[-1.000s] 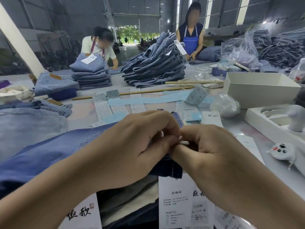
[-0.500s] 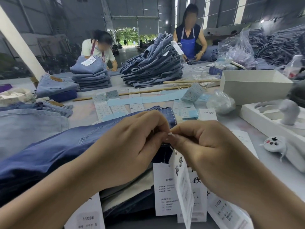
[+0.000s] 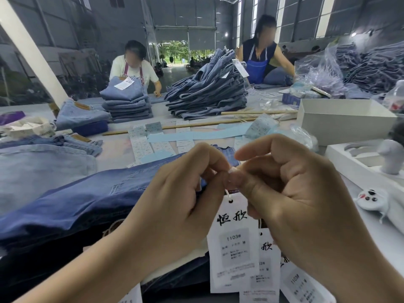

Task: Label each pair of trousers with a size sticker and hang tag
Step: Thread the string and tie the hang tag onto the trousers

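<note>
trousers (image 3: pixel 91 200): blue denim cloth (stitched) | hang tag (image 3: pixel 232 243): matt white paper

Open tabletop (image 3: pixel 118 153) beyond the dark jeans (image 3: pixel 91 200), littered only with flat sticker sheets (image 3: pixel 142 145). Right of the jeans, blocked by a white tray (image 3: pixel 358 158) and white box (image 3: pixel 341 121); left, by folded pale denim (image 3: pixel 43 167).

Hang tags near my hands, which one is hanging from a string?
The frontmost hang tag, reading 1103# M: a white string runs from its punched hole to the fingers. The others lie behind it.
</note>
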The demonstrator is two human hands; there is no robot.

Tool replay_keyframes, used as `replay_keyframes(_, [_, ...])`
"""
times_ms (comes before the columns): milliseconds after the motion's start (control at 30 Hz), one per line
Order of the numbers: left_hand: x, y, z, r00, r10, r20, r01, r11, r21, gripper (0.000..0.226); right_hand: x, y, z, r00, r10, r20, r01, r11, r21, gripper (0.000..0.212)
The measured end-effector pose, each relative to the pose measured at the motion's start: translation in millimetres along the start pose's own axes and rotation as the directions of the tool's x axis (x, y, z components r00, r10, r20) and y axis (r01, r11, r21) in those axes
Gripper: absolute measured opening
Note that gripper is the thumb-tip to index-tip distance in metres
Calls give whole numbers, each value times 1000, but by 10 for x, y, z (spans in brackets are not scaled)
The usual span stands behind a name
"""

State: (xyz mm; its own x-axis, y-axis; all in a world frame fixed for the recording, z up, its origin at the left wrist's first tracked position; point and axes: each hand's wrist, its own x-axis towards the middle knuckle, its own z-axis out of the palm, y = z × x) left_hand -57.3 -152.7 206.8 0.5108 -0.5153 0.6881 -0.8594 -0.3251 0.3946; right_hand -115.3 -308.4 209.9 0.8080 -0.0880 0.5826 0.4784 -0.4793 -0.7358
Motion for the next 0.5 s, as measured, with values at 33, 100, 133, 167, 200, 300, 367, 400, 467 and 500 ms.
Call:
replay_keyframes(33, [0, 1, -5, 1000, 0, -17, 0, 1000, 13, 10, 7, 5, -3, 1000, -15, 5, 15, 1000, 14, 15])
replay_keyframes(100, [4, 4, -18, 1000, 3, -28, -2, 999, 40, 8, 19, 20, -5, 999, -34, 26, 33, 999, 39, 13])
replay_keyframes(133, [2, 4, -23, 1000, 5, -26, -3, 999, 42, 9, 25, 26, -3, 999, -41, 36, 39, 998, 55, 11])
replay_keyframes(167, [1, 5, -20, 1000, 4, -21, -4, 999, 38, 10, 25, 29, -8, 998, -45, 42, 41, 996, 74, 10])
replay_keyframes(200, [-5, 1, -20, 1000, 3, -21, -3, 999, 35, 11, 31, 35, -3, 998, -43, 43, 39, 994, 99, 10])
replay_keyframes(300, [-15, -5, -18, 1000, -3, -13, 3, 1000, 19, 11, 39, 76, -9, 999, -12, 32, 6, 986, 167, 11])
replay_keyframes(367, [-18, -1, -20, 1000, -6, 1, 6, 1000, 30, 10, 42, 119, -17, 999, 20, 49, -31, 971, 236, 12])
replay_keyframes(400, [-19, 3, -21, 1000, -10, 9, 9, 999, 39, 9, 43, 138, -16, 998, 28, 59, -43, 962, 269, 13])
replay_keyframes(467, [-15, 17, -25, 999, -36, 26, 35, 999, 32, 8, 44, 161, -13, 997, 39, 62, -58, 944, 325, 12])
replay_keyframes(500, [-11, 24, -29, 998, -47, 31, 47, 999, 17, 8, 45, 166, -11, 997, 40, 61, -59, 935, 350, 11])
